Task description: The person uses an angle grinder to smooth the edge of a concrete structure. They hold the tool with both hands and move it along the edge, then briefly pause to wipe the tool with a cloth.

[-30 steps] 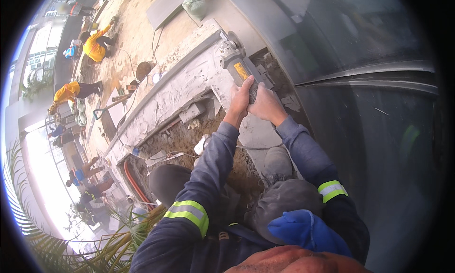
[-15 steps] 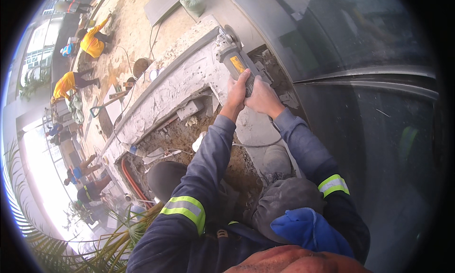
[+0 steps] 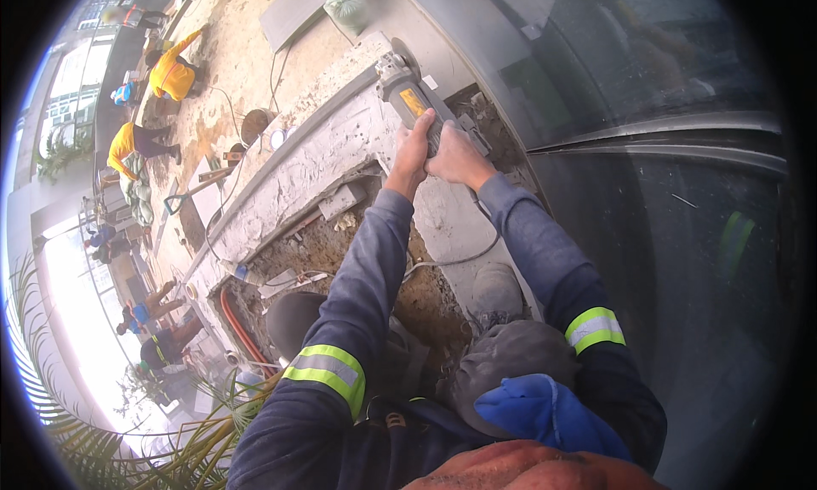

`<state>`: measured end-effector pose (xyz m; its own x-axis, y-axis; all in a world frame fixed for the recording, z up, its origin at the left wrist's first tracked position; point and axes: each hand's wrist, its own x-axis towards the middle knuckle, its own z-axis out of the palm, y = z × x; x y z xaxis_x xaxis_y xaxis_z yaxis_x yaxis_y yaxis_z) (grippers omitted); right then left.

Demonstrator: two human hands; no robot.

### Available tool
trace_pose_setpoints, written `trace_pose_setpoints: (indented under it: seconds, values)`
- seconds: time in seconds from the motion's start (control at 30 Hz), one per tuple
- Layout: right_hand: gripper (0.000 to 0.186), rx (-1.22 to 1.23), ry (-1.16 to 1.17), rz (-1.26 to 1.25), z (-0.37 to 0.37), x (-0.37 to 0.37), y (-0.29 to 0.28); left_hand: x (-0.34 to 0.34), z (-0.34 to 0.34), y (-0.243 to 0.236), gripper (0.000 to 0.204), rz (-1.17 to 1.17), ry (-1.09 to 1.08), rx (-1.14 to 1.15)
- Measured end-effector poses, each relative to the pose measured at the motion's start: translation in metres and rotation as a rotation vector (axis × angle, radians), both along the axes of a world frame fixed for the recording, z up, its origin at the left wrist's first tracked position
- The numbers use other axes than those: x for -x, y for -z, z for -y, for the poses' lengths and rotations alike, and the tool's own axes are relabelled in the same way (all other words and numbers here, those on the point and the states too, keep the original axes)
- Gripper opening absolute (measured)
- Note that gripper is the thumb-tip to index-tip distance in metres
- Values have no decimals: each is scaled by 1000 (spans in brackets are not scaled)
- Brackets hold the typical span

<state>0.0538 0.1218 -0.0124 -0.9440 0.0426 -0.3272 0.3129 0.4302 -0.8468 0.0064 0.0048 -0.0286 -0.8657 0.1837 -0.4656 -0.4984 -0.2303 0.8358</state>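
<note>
Both of my hands are wrapped round the body of a grey angle grinder (image 3: 397, 88) with a yellow label, its disc end pointing away from me. My left hand (image 3: 410, 154) grips its left side, and my right hand (image 3: 460, 156) closes on the rear right part. The disc (image 3: 406, 56) is at the far end of a rough, plaster-smeared concrete ledge (image 3: 328, 137); whether it touches the ledge, I cannot tell. A dark power cord (image 3: 478, 253) runs back from the grinder beside my right wrist.
A dark glass wall (image 3: 647, 235) rises close on my right. Below the ledge lies a dirt pit with a block (image 3: 341, 202) and an orange pipe (image 3: 241, 328). Left are a shovel (image 3: 191, 195), workers in yellow (image 3: 174, 77) and palm leaves (image 3: 217, 418). A grey slab (image 3: 292, 14) lies ahead.
The grinder and both hands have shifted slightly left and away from me. The grinder's cord has moved with them. A worker in yellow at the left bends lower, arm reaching down.
</note>
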Motion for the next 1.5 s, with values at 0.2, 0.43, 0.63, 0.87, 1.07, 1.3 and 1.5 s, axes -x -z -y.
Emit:
trace_pose_setpoints:
  seconds: [0.2, 0.43, 0.63, 0.87, 1.07, 1.3, 1.5]
  values:
    - [63, 2, -46, 60, 1, 4, -9, 1, 1, 0, 36, -13, -18, -7]
    - [63, -2, -59, 61, -1, 8, -8, 4, -2, -3, 35, -12, -21, -25]
    - [62, -11, -44, 54, -2, 5, -16, 2, -2, -7, 34, 16, -4, -53]
    - [62, 21, -27, 53, -3, -13, -15, -17, -5, -3, 35, 16, -16, -15]
    - [62, 3, -23, 36, -2, -9, -10, -11, -1, -2, 36, 0, 22, -11]
    - [62, -8, -12, 11, 0, 3, -6, 0, -1, -5, 37, 5, -1, -8]
    - [63, 2, -29, 58, 1, 4, -11, 3, 3, 7, 39, -14, -25, -3]
